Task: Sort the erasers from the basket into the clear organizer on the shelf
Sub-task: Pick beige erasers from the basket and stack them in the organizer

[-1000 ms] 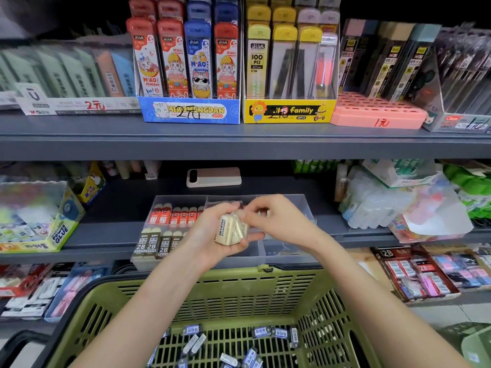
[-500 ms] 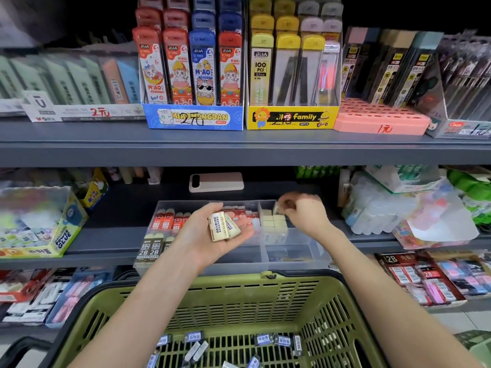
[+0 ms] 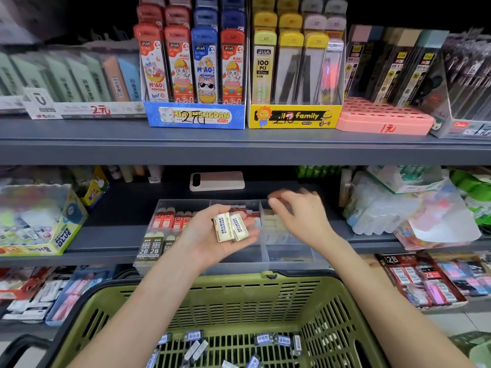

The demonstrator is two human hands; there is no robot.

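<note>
A grey shop shelf (image 3: 119, 216) carries one clear organizer (image 3: 289, 257). One green basket (image 3: 212, 285) sits below it, nearest the viewer. Two bare hands work between them.

The organizer appears to have six compartments, in two rows of three. The back left one holds red erasers (image 3: 170, 220), about five showing. The front left one holds 2B erasers (image 3: 148, 248), three showing; more may be hidden behind the left wrist. The back right one holds a cream stack (image 3: 271, 220), too blurred to count.

The left hand (image 3: 204, 235) hovers palm up over the organizer's middle, fingers cupped under two cream erasers (image 3: 230, 227) printed DRAWING. The right hand (image 3: 303, 219) is over the back right compartment, blurred by motion. Whether its fingertips pinch anything cannot be told.

On the basket floor lie roughly ten loose erasers (image 3: 194, 335) in dark sleeves, some cut off at the bottom edge.

The step in hand looks like moving cream erasers from the left palm into the back right compartment. The next move probably calls for the right hand to pinch one of the two and lay it flush on the stack.
</note>
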